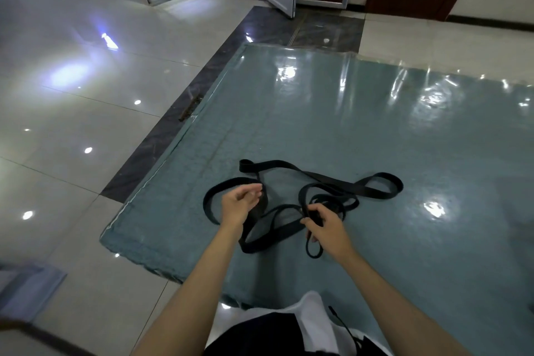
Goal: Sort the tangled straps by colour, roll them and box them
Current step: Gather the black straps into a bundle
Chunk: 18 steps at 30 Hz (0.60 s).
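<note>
While we look down from the head camera, the black strap [300, 196] lies looped on the blue mat [375, 124], near centre. Our right hand [326, 228] pinches a loop at 5 o'clock; our left hand [241, 204] hovers relaxed at 8 o'clock. The strap seems light and limp, best gripped at a free end.

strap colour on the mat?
Black strap, on the blue-grey mat; head view.

Both forearms are bare, no sleeves reaching the wrists, and the left hand [241, 204] and right hand [326, 228] wear no gloves; a white top over dark clothing, a thin black cable running down it
</note>
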Each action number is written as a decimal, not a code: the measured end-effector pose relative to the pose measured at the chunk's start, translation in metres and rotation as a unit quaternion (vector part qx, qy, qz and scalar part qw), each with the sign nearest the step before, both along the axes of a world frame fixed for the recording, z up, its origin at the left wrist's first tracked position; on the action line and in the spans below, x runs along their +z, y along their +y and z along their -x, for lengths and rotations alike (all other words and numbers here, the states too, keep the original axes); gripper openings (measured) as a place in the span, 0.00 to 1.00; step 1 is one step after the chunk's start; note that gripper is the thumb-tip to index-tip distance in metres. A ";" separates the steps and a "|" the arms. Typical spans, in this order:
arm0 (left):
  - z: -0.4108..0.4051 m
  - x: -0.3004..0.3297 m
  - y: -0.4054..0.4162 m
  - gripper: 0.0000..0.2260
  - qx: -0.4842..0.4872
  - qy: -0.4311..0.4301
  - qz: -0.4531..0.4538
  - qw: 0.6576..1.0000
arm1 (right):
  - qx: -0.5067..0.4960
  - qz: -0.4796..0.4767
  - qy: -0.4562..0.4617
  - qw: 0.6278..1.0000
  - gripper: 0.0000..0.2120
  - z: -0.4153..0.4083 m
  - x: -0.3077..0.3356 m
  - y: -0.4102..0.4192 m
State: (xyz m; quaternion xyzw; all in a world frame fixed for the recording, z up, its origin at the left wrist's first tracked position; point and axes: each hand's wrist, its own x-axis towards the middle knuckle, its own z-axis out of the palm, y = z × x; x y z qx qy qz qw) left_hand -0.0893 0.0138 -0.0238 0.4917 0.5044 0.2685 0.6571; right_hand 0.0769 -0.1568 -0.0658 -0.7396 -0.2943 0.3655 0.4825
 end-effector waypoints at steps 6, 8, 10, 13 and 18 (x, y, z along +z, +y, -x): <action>-0.012 -0.003 0.002 0.06 -0.077 0.208 -0.126 0.967 | 0.061 0.026 -0.006 0.998 0.07 0.020 -0.005 -0.008; 0.001 -0.013 0.001 0.09 -0.071 0.298 -0.155 0.939 | 0.060 0.040 -0.008 0.997 0.07 0.023 -0.007 -0.013; 0.018 -0.022 -0.003 0.13 -0.074 0.352 -0.160 0.919 | 0.053 0.043 -0.009 0.998 0.07 0.025 -0.008 -0.020; 0.042 -0.033 -0.010 0.18 -0.113 0.380 -0.148 0.906 | 0.046 0.046 -0.015 0.998 0.10 0.026 -0.007 -0.031; 0.058 -0.040 -0.021 0.17 -0.157 0.363 -0.245 0.885 | 0.041 0.067 -0.033 0.996 0.11 0.033 -0.007 -0.048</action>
